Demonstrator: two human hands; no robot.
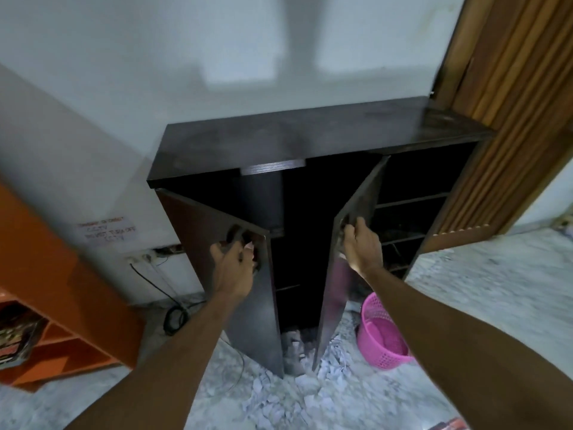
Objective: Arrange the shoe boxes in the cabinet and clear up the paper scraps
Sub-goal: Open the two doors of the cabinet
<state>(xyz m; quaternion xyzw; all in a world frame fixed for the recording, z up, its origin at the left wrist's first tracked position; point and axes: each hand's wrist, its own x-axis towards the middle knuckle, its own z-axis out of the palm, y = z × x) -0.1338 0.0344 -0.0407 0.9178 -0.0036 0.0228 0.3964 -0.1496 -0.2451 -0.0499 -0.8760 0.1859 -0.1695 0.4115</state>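
Both forearms reach forward: left hand (233, 265) curls round the left door (248, 293) handle, right hand (361, 243) grips the right door (344, 274) edge. Cabinet (310, 135) stands half open; paper scraps (310, 395) litter its foot. Judged: opening step; next, swing both doors wide

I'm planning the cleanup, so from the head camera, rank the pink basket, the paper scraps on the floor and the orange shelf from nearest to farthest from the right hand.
From the right hand:
1. Pink basket, on the floor just below the hand, to its right.
2. Paper scraps, on the floor in front of the doors, lower left.
3. Orange shelf, far left edge.
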